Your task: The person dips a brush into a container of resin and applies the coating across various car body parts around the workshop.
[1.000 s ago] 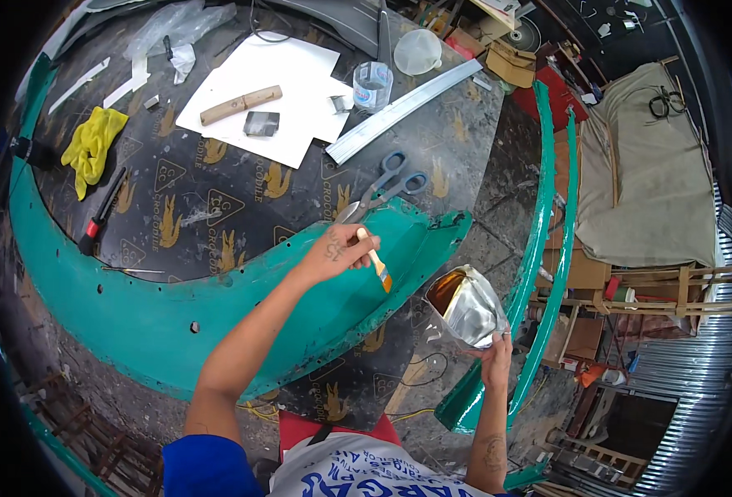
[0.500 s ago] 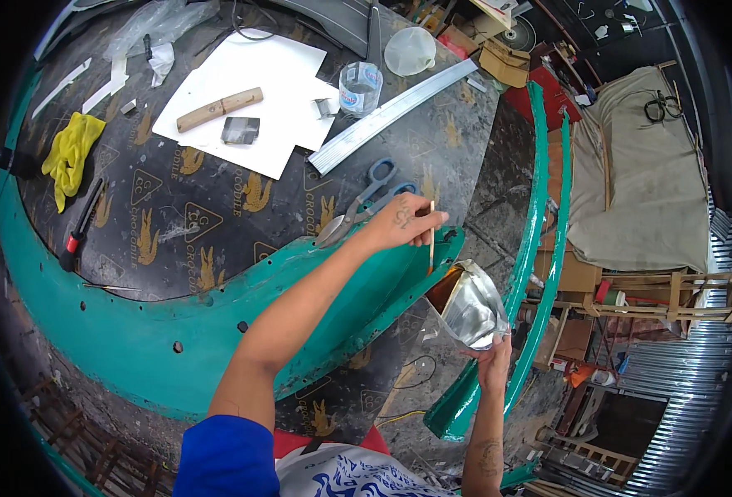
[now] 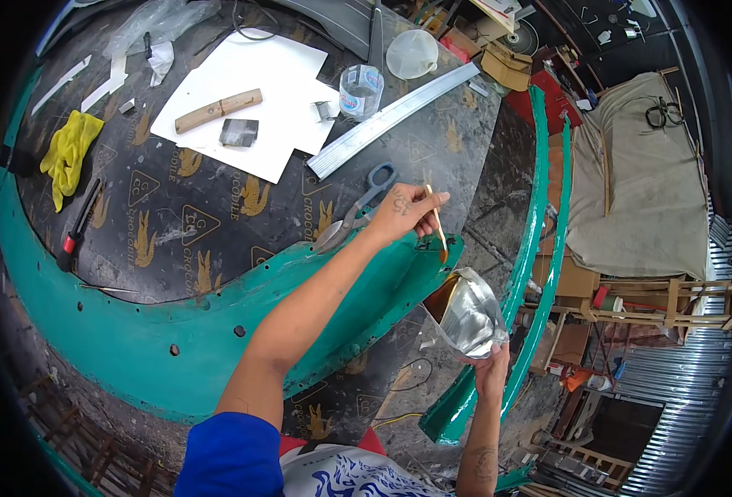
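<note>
My left hand (image 3: pixel 410 212) pinches a slim wooden-handled brush (image 3: pixel 437 214) with a wet orange-brown tip. That tip points down over the end of a long curved green panel (image 3: pixel 217 331), near the panel's right edge. Just below and to the right, my right hand (image 3: pixel 492 371) grips the lower end of a silver pouch (image 3: pixel 470 313). The pouch is tilted, its mouth facing left toward the brush, with amber-brown showing inside. Blue-handled scissors (image 3: pixel 376 184) lie beyond my left hand, partly hidden by it.
On the dark table (image 3: pixel 241 195) lie white sheets (image 3: pixel 276 74), a wooden handle (image 3: pixel 218 111), a cut plastic bottle (image 3: pixel 360 89), a ribbed metal strip (image 3: pixel 399 116) and a yellow glove (image 3: pixel 72 153). Two glossy green strips (image 3: pixel 535 199) stand right of the table.
The brush has come off the panel's edge, and its tip has shifted right and up, toward the pouch. The pouch has moved slightly left and down.
</note>
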Tool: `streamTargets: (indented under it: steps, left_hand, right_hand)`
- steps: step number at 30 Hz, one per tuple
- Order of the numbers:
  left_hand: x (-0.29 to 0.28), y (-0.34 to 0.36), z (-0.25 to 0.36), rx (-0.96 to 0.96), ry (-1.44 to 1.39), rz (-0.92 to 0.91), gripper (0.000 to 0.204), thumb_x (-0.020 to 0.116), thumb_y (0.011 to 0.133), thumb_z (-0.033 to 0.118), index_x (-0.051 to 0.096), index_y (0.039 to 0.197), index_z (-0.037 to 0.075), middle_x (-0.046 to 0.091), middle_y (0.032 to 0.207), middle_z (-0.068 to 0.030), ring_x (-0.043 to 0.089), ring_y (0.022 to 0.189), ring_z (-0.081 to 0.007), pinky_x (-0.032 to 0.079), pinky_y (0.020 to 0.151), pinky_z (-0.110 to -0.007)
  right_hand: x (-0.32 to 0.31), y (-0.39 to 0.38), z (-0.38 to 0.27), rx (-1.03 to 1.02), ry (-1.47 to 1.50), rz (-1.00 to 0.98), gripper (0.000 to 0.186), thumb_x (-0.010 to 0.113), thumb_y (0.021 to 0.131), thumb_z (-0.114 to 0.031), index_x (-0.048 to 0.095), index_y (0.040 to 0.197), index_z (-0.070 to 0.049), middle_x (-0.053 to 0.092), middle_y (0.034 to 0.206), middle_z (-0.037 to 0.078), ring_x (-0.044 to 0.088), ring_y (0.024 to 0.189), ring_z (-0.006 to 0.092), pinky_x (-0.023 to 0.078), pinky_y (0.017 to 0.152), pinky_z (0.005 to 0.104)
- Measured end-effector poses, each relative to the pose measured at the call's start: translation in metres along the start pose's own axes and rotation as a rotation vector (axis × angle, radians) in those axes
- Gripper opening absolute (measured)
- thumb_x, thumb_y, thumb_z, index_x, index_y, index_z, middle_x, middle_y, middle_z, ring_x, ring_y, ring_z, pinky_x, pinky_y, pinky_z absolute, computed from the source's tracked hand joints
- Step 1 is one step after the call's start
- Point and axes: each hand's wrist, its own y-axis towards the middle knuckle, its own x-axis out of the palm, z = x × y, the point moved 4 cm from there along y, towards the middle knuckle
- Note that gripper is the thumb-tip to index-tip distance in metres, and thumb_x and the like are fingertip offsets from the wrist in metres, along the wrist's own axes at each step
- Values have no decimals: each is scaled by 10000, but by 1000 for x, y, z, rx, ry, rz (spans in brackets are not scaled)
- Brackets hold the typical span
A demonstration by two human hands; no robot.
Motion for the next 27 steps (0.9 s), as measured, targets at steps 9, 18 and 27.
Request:
streamTargets:
  steps: [9, 18, 27]
  left_hand:
    - [-19, -7, 8, 32, -133, 168, 413, 686, 939, 390, 641, 778, 12, 658, 654, -70, 631, 539, -118, 504, 483, -245]
    - [-4, -37, 20, 134, 328, 112, 396, 695, 937, 358, 623, 784, 0, 642, 612, -60, 605, 518, -95, 470, 472, -252]
    - [25, -47, 21, 328, 264, 242, 321, 709, 937, 249, 607, 778, -11, 663, 626, -92, 615, 510, -101, 477, 463, -247]
  right_hand:
    - [-3, -1, 1, 18, 3, -15, 593, 528, 995, -335, 324, 1455, -22, 520, 1380, 161, 644, 1122, 308, 640, 722, 480]
    - [-11, -4, 0, 19, 24, 23, 560, 509, 1004, -315, 327, 1446, -22, 520, 1373, 162, 636, 1134, 305, 642, 732, 469]
    - [-5, -9, -6, 8, 17, -2, 541, 492, 1012, -309, 335, 1445, -26, 519, 1378, 161, 633, 1140, 301, 642, 729, 461]
